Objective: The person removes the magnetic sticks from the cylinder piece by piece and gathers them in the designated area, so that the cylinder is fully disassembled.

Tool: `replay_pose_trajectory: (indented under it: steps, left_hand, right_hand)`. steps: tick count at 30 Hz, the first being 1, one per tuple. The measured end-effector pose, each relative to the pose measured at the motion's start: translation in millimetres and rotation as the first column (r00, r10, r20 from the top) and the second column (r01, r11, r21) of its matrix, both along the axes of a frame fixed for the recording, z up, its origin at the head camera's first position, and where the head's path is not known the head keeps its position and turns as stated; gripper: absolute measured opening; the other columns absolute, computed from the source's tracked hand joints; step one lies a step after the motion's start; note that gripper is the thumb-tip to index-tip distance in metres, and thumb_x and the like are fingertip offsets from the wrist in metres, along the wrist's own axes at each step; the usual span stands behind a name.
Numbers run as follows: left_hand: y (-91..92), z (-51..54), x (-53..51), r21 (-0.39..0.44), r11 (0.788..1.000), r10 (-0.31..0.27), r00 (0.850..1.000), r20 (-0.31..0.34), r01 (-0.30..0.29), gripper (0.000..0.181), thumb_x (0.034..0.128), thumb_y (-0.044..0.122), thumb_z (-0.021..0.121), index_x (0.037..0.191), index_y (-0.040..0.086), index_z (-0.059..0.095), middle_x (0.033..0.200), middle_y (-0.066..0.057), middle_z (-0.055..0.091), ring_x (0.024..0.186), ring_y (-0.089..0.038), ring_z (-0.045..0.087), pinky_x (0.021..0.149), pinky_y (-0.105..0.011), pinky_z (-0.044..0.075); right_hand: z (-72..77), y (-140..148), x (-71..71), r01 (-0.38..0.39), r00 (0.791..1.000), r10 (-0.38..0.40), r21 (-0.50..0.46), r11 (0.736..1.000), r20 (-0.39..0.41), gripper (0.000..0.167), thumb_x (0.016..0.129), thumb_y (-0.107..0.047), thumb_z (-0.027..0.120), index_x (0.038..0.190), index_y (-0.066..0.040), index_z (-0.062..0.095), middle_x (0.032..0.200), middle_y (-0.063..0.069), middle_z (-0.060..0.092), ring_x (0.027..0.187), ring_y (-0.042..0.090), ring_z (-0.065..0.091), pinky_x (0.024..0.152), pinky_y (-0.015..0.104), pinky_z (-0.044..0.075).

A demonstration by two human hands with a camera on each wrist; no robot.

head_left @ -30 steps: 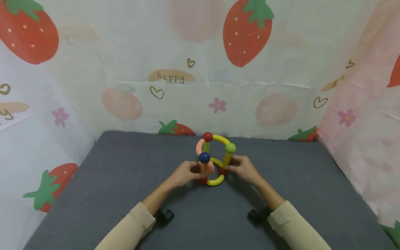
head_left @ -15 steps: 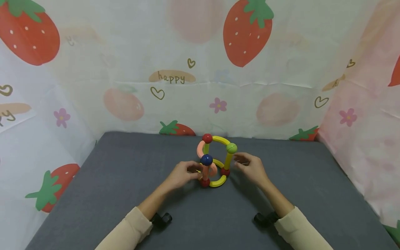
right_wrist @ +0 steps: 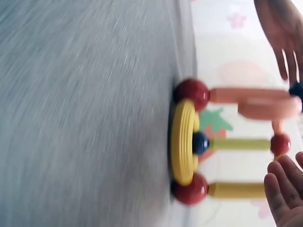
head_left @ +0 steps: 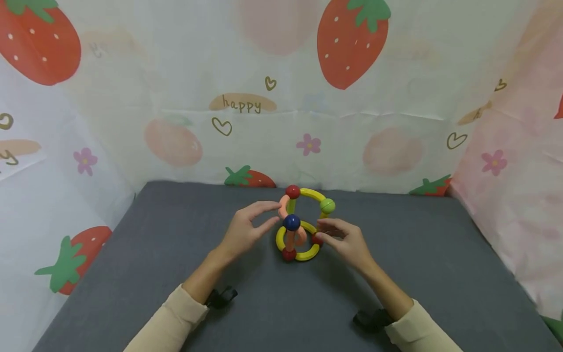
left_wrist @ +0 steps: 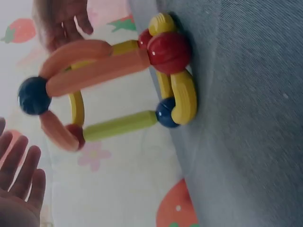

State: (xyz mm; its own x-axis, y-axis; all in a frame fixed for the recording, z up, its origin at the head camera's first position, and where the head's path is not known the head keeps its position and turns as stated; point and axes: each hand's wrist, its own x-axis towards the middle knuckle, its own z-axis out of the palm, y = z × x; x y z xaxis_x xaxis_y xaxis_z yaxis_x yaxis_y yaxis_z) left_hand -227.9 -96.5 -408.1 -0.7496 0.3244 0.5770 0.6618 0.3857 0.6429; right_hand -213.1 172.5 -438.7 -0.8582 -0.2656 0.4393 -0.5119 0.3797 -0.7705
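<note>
A ball-and-stick building toy stands upright on the grey table. Its base is a ring of yellow curved sticks (head_left: 307, 253) with red balls and a blue ball (left_wrist: 165, 112). Orange (left_wrist: 99, 73), lime (right_wrist: 239, 144) and yellow (right_wrist: 236, 190) straight sticks rise to a navy ball (head_left: 292, 223), a red ball (head_left: 292, 191) and a green ball (head_left: 327, 206). One orange curved stick (head_left: 301, 235) hangs from the navy ball. My left hand (head_left: 239, 232) holds nothing, its extended fingers near the toy's upper left. My right hand (head_left: 348, 243) is beside the yellow upright, fingers loosely extended; contact is unclear.
Grey cloth covers the table (head_left: 176, 234) around the toy. A strawberry-print curtain (head_left: 264, 58) closes off the back and both sides. Each wrist carries a black camera mount, seen at the left wrist mount (head_left: 222, 297) and right wrist mount (head_left: 371, 320).
My left hand has left the orange upright and risen, its fingers straightening. My right hand let go of the yellow upright, drew away, then came back nearer. The toy has stayed standing.
</note>
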Motion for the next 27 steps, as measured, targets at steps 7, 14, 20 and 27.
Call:
replay_pose_trajectory:
  steps: [7, 14, 20, 27]
  left_hand:
    - [16.1, 3.5, -0.8, -0.112, 0.991, -0.087, 0.993, -0.078, 0.078, 0.036, 0.0850, 0.013, 0.075, 0.120, 0.007, 0.069, 0.119, -0.009, 0.069, 0.111, -0.024, 0.064, 0.094, -0.041, 0.054]
    - [25.0, 8.0, -1.8, -0.264, 0.962, -0.099, 0.987, -0.131, 0.061, 0.035, 0.0811, 0.016, 0.079, 0.114, 0.008, 0.073, 0.115, -0.006, 0.072, 0.109, -0.025, 0.065, 0.098, -0.046, 0.050]
    - [26.7, 10.1, -1.5, -0.302, 0.952, -0.098, 0.981, -0.170, 0.043, 0.032, 0.0804, 0.017, 0.079, 0.111, 0.008, 0.074, 0.111, -0.005, 0.073, 0.106, -0.022, 0.066, 0.098, -0.044, 0.050]
    - [28.9, 11.2, -3.5, -0.316, 0.948, -0.105, 0.979, -0.176, 0.045, 0.031, 0.0811, 0.018, 0.079, 0.110, 0.008, 0.074, 0.110, -0.004, 0.073, 0.106, -0.020, 0.067, 0.099, -0.043, 0.050]
  right_hand:
    - [1.2, -29.5, 1.6, -0.132, 0.988, 0.138, -0.084, 0.988, 0.069, 0.035, 0.087, -0.006, 0.071, 0.120, 0.003, 0.065, 0.115, 0.022, 0.068, 0.100, 0.032, 0.069, 0.086, 0.028, 0.057]
    - [-1.2, -34.7, 2.3, -0.121, 0.989, 0.128, -0.093, 0.988, 0.078, 0.032, 0.086, -0.004, 0.071, 0.116, 0.005, 0.066, 0.110, 0.021, 0.070, 0.094, 0.031, 0.072, 0.083, 0.032, 0.058]
    - [0.7, -32.1, 3.3, -0.107, 0.991, 0.112, -0.073, 0.992, 0.067, 0.028, 0.086, -0.006, 0.071, 0.112, 0.004, 0.069, 0.105, 0.020, 0.072, 0.086, 0.027, 0.072, 0.080, 0.030, 0.059]
    - [6.4, -27.8, 3.6, -0.108, 0.990, 0.113, -0.060, 0.992, 0.082, 0.026, 0.087, -0.007, 0.071, 0.111, 0.002, 0.070, 0.103, 0.018, 0.072, 0.084, 0.023, 0.072, 0.078, 0.023, 0.057]
